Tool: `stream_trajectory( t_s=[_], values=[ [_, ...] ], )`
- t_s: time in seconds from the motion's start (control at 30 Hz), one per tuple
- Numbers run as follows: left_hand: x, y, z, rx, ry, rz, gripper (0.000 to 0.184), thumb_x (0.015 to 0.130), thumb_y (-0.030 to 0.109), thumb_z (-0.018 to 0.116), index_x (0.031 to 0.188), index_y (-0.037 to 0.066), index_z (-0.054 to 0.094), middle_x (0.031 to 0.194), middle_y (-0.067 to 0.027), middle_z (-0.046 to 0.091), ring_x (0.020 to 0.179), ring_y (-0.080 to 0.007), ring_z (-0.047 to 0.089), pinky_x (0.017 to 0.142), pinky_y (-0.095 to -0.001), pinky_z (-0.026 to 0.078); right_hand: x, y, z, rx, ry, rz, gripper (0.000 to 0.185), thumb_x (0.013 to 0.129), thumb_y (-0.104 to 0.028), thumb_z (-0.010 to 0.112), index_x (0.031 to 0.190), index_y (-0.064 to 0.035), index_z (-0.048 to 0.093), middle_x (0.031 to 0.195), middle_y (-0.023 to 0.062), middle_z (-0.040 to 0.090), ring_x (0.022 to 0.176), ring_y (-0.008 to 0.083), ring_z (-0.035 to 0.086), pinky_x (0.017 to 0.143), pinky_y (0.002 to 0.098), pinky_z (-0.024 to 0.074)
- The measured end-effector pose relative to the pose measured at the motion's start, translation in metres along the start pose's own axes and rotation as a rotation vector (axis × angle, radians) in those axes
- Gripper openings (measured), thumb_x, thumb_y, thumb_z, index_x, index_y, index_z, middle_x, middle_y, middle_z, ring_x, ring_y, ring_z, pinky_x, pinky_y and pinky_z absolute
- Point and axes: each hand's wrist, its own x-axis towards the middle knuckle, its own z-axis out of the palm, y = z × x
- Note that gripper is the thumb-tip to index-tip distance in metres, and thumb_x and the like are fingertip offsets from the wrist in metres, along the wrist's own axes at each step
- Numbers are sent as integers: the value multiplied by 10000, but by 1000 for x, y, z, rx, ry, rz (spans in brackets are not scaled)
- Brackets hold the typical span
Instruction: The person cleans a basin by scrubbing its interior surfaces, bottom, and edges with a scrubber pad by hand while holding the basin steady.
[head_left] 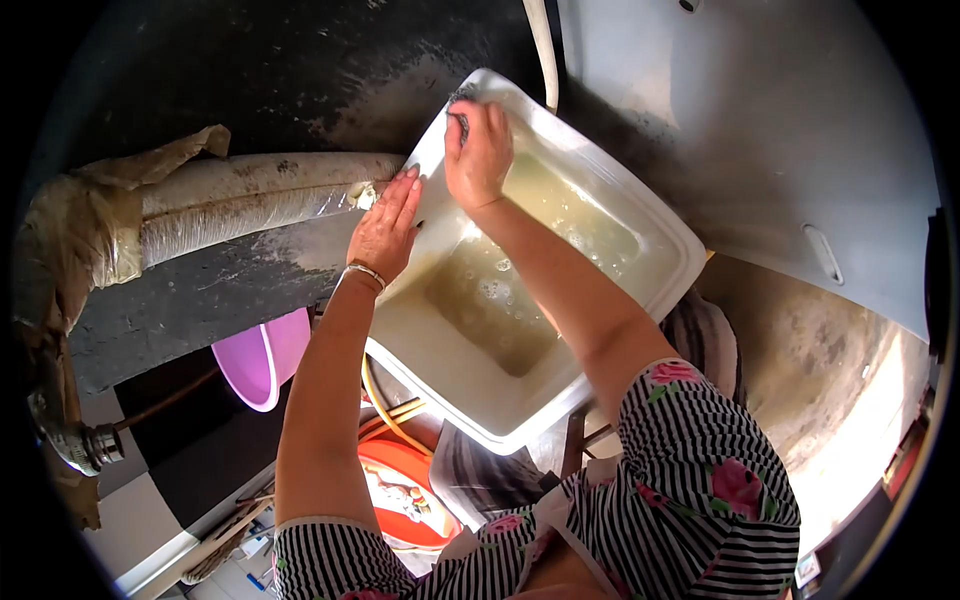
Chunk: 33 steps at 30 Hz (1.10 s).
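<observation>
A white rectangular basin (pixel 655 235) lies tilted in front of me, with cloudy, bubbly water (pixel 500 300) in its bottom. My right hand (pixel 480 150) is closed around a dark, wiry scouring pad (pixel 461 97) at the basin's far rim. To its left, my left hand (pixel 385 232), with a bracelet at the wrist, rests on the basin's left rim, its fingers stretched out and nothing held in them.
A plastic-wrapped pipe (pixel 260 195) reaches the basin from the left. Below it are a pink basin (pixel 245 365) and a red basin (pixel 375 455) near a yellow hose (pixel 385 410). A grey panel (pixel 770 140) stands at the right, and a white hose (pixel 543 45) hangs behind.
</observation>
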Motion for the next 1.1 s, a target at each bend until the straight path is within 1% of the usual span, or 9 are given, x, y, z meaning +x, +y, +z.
stream_trajectory(
  t_s=[0.07,0.2,0.3,0.4,0.57,0.73,0.83,0.93,1.1],
  values=[
    [3,2,0,3,-2,-3,767,769,78,656,1437,33,282,1525,-70,259,1393,-254,282,1120,-348,301,13,0,-15,-179,-177,-189,299,786,-130,657,1081,-145,616,911,77,541,897,292,536,743,409,421],
    [1,-2,1,8,-4,-2,768,771,79,653,1439,35,276,1529,-62,251,1396,-243,277,1129,-340,291,52,13,-21,-666,-324,-268,313,819,-224,617,1109,-109,639,950,50,567,922,238,556,763,406,433],
    [1,1,1,3,-12,-11,769,773,80,651,1441,39,273,1529,-55,250,1396,-241,277,1129,-340,296,73,21,-13,-784,-396,-131,242,836,-195,579,1044,-100,661,942,53,590,934,235,577,732,410,449],
    [0,-1,2,3,-10,-15,771,776,79,649,1445,44,267,1530,-51,251,1395,-241,279,1127,-339,301,42,-1,-4,-758,-563,-339,218,827,-201,561,981,-151,706,1060,33,590,998,209,554,815,394,437],
    [0,1,0,1,-12,-8,774,779,83,647,1449,49,261,1531,-50,252,1395,-240,282,1129,-336,295,98,30,-9,-710,-454,-105,150,786,-165,596,865,-127,718,972,33,604,958,232,572,787,392,451],
    [1,2,-2,5,-22,-29,779,778,84,649,1452,53,258,1531,-48,255,1396,-232,281,1129,-331,295,61,62,-50,-804,-207,-288,172,791,-136,608,937,-94,689,899,40,590,873,224,579,667,340,457],
    [1,2,-1,8,-19,-27,779,778,79,649,1452,56,261,1531,-48,254,1397,-228,282,1128,-330,295,36,66,-74,-902,-197,-329,221,808,-135,609,1015,-79,665,844,38,564,813,206,558,637,342,436],
    [1,2,1,13,-4,-20,776,776,83,652,1450,53,268,1527,-54,261,1393,-233,288,1125,-334,303,29,69,-62,-952,-130,-412,246,813,-133,611,1047,-67,652,816,36,546,770,193,536,619,341,416],
    [1,2,1,27,-23,-22,779,775,91,657,1448,45,268,1524,-65,265,1388,-246,294,1125,-339,307,48,61,-53,-817,-180,-347,293,811,-125,563,1077,-16,620,842,46,548,833,200,531,669,332,402]
  ],
)
